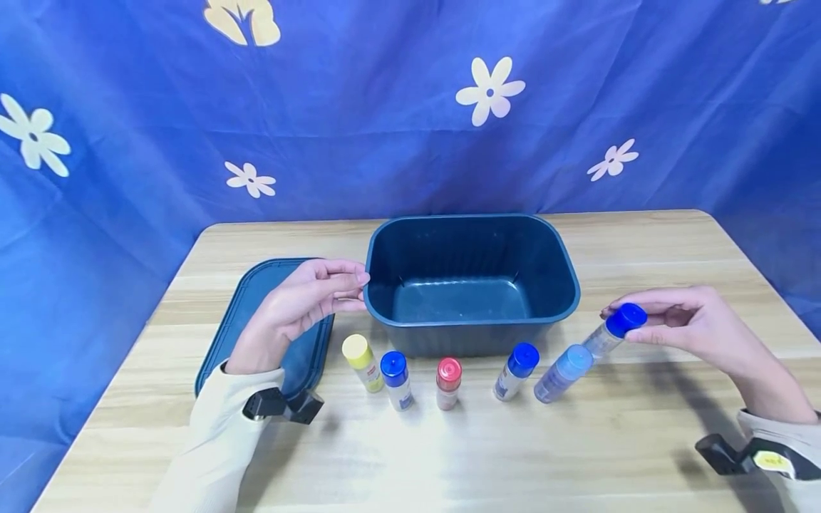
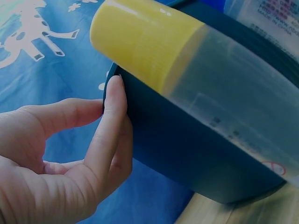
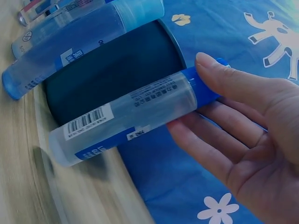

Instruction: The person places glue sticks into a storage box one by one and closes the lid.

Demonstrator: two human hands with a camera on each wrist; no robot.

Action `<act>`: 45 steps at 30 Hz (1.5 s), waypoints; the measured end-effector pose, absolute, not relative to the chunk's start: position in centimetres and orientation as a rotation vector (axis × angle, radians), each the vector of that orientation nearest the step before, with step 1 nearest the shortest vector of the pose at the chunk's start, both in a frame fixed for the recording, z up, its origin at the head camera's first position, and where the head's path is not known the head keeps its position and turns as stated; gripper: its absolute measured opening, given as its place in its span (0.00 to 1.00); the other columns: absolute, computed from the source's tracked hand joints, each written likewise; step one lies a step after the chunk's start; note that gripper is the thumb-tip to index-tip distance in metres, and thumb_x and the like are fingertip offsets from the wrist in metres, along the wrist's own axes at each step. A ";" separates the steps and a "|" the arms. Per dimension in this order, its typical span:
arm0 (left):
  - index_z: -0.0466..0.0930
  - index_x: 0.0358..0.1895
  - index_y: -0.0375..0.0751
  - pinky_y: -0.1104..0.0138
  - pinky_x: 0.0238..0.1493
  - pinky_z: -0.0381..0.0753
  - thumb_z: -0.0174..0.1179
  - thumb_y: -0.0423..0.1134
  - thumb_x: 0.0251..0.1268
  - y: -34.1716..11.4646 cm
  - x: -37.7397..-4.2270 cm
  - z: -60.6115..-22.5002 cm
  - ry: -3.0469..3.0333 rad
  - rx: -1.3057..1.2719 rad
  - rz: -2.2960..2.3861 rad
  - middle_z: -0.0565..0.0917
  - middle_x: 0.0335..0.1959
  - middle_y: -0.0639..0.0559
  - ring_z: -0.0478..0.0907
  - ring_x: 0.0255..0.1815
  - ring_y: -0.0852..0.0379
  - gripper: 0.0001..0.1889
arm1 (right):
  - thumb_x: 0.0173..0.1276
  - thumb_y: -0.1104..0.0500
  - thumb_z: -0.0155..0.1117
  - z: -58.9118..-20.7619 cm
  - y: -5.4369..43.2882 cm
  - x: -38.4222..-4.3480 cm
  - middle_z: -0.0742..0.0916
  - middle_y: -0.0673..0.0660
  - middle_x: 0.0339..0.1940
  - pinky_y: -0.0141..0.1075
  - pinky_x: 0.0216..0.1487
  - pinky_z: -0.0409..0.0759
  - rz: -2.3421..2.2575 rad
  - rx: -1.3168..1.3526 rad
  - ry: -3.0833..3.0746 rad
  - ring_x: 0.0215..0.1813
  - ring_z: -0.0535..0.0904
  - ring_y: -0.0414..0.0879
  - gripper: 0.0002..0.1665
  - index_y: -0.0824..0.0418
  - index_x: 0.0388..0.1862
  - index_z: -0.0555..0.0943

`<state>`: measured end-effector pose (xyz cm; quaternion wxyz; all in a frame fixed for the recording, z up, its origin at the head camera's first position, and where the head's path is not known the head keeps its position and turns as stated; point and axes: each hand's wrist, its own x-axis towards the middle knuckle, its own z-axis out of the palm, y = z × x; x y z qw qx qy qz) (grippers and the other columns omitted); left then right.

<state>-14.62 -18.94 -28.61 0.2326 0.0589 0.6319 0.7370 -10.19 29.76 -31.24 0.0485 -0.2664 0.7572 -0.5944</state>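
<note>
Table: beneath both hands
Bin: on the table, between the hands, its left rim in the left hand
Lid: on the table, left of the bin, partly below the left hand
Held tube: in the right hand, right of the bin
Tube row: five on the table, before the bin, between the hands and nearer the person
Cloth: behind the table, beyond both hands

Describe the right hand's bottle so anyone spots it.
Find the dark bin. The bottle is rightmost of six in front, beside a light-blue-capped bottle. Its cap is dark blue; only this one is in the right hand.
</note>
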 end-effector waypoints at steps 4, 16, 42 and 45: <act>0.77 0.45 0.28 0.62 0.45 0.85 0.51 0.24 0.70 -19.1 -14.6 -28.7 1.722 0.165 2.042 0.83 0.31 0.49 0.84 0.33 0.57 0.07 | 0.53 0.86 0.61 -30.7 29.4 -10.2 0.87 0.63 0.45 0.34 0.40 0.85 -1.861 -0.779 2.311 0.45 0.86 0.49 0.24 0.78 0.51 0.78; 0.78 0.44 0.30 0.62 0.45 0.85 0.50 0.24 0.70 -19.0 -14.6 -28.7 1.713 0.182 2.028 0.83 0.31 0.49 0.83 0.32 0.57 0.07 | 0.52 0.89 0.58 -30.3 29.2 -10.3 0.87 0.65 0.45 0.34 0.41 0.85 -1.990 -0.798 2.234 0.45 0.86 0.50 0.24 0.81 0.50 0.77; 0.79 0.43 0.33 0.65 0.45 0.85 0.49 0.24 0.70 -18.8 -14.4 -29.0 1.698 0.209 2.086 0.83 0.33 0.49 0.83 0.35 0.58 0.09 | 0.53 0.88 0.58 -27.0 28.2 -10.1 0.85 0.70 0.44 0.34 0.42 0.84 -2.147 -0.816 2.239 0.46 0.85 0.54 0.23 0.86 0.50 0.74; 0.79 0.43 0.33 0.65 0.45 0.85 0.49 0.24 0.70 -18.8 -14.4 -29.0 1.700 0.204 2.081 0.83 0.32 0.49 0.83 0.34 0.58 0.08 | 0.52 0.89 0.58 -26.6 28.0 -10.2 0.85 0.72 0.43 0.35 0.41 0.85 -2.185 -0.844 2.209 0.46 0.85 0.55 0.23 0.87 0.50 0.73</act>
